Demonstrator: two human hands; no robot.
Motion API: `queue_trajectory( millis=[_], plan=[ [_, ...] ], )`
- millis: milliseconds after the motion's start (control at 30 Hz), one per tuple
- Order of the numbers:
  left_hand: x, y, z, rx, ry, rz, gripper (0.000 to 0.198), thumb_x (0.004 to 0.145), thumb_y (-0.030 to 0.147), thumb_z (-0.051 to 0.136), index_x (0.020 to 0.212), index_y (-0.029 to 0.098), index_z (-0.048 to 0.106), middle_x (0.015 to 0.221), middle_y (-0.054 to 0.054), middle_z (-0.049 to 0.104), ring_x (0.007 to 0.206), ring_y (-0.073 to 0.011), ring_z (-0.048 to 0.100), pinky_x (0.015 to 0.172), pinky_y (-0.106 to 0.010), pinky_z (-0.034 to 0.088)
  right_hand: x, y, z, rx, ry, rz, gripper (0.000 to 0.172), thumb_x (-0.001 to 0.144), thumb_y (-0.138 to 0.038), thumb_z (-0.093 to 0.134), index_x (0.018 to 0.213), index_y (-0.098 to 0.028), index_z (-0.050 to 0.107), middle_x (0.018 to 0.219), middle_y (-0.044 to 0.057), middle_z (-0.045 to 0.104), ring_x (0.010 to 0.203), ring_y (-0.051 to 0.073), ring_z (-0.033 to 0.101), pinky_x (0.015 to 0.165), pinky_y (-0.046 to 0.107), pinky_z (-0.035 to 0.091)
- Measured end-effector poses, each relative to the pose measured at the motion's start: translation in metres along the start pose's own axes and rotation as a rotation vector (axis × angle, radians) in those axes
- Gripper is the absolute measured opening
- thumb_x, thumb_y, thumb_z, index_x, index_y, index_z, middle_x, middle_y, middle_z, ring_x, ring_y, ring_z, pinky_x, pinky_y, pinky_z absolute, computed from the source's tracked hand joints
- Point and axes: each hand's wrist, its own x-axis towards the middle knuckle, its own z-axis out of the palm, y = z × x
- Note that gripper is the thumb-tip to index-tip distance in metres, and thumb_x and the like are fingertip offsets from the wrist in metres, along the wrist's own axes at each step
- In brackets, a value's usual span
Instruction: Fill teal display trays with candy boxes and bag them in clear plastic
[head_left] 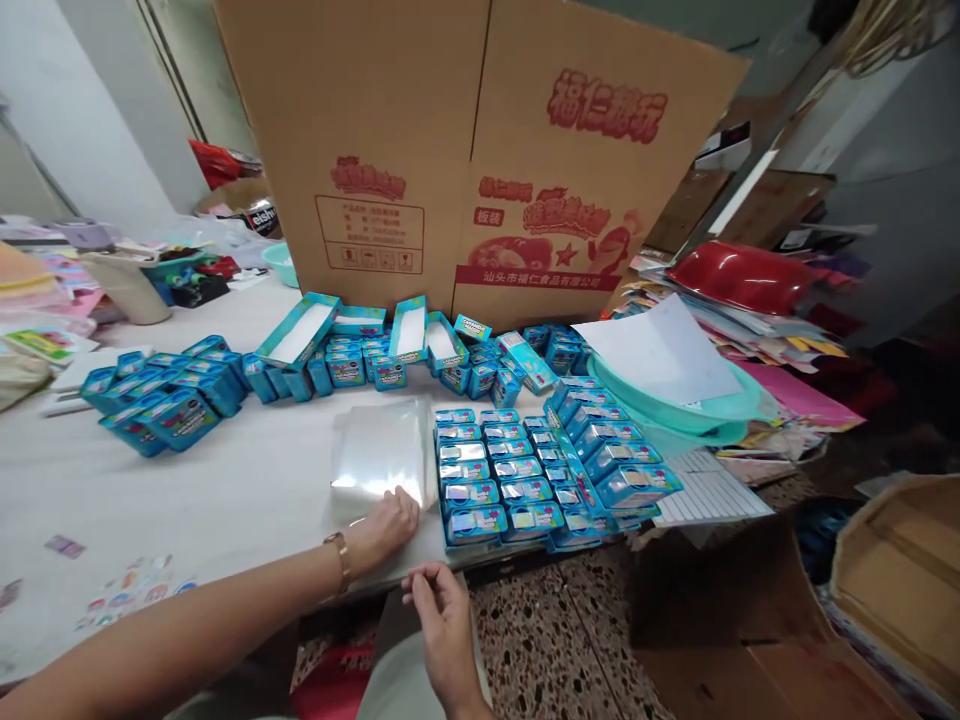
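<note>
Apparently the work is at the clear plastic sheets (382, 450), which lie flat in a pile on the bench (247, 510); I take the step to be parting or lifting one. The left hand (388, 530) rests at the near right corner of the sheets, its fingers bent and close together. Whether they pinch a sheet or only press on the pile, I cannot tell. The right hand (448, 630) hangs nearer the person than the sheets, apart from them, its fingers curled with the thumb close by. It makes a narrow shape, and I see nothing held there.

Getting a single sheet free would, I judge, call for a light rub at that corner and a pinch from the second hand.

As for direction, the sheets' side edges run away from the person, roughly alongside the rows of blue boxes (476, 522) just to their right, and the near edge faces the person. Their outline looks almost square from this slant, so the long axis stays unclear. Beyond the sheets stands a big carton (409, 110).
</note>
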Motion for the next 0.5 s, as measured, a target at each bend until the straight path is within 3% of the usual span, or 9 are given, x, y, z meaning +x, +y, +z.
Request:
queue_trajectory(
  millis=[100,200,300,400,500],
  plan=[
    [0.0,-0.003,-0.002,-0.004,-0.01,0.01,0.038,0.083,-0.006,0.03,0.095,0.011,0.062,0.088,-0.02,0.067,0.084,-0.0311,0.066,0.068,-0.04,0.051,0.003,0.002,0.006,0.029,0.03,-0.003,0.031,0.086,-0.049,0.064,0.087,-0.019,0.07,0.082,0.005,0.07,0.078,0.02,0.065,0.075,0.029,0.053],
    [-0.003,-0.009,-0.006,-0.012,-0.009,0.029,0.032,0.084,-0.005,0.033,0.091,0.013,0.059,0.084,-0.016,0.064,0.082,-0.0299,0.063,0.065,-0.037,0.048,0.007,0.014,0.016,0.125,0.19,0.015,0.043,0.079,-0.048,0.071,0.112,-0.02,0.068,0.116,0.011,0.07,0.108,0.024,0.065,0.095,0.035,0.051],
    [-0.007,-0.012,-0.009,-0.023,-0.004,0.041,0.029,0.085,-0.004,0.037,0.092,0.014,0.058,0.087,-0.015,0.062,0.085,-0.0294,0.063,0.065,-0.035,0.048,0.02,0.023,0.034,0.291,0.308,0.092,0.062,0.076,-0.046,0.073,0.131,-0.022,0.058,0.142,0.012,0.056,0.133,0.026,0.051,0.106,0.038,0.046],
    [-0.009,-0.015,-0.01,-0.038,0.0,0.043,0.029,0.086,-0.004,0.036,0.094,0.013,0.058,0.09,-0.015,0.063,0.086,-0.0293,0.063,0.066,-0.035,0.049,0.047,0.019,0.057,0.47,0.301,0.107,0.051,0.076,-0.045,0.07,0.121,-0.021,0.062,0.132,0.01,0.063,0.127,0.025,0.056,0.102,0.039,0.049],
    [-0.006,-0.024,-0.011,-0.064,-0.011,0.045,0.027,0.087,-0.001,0.038,0.096,0.012,0.059,0.092,-0.016,0.065,0.086,-0.0287,0.064,0.067,-0.035,0.051,0.081,0.009,0.075,0.586,0.288,0.051,0.035,0.075,-0.041,0.07,0.102,-0.02,0.062,0.107,0.007,0.072,0.105,0.022,0.067,0.092,0.036,0.054]
  ],
)
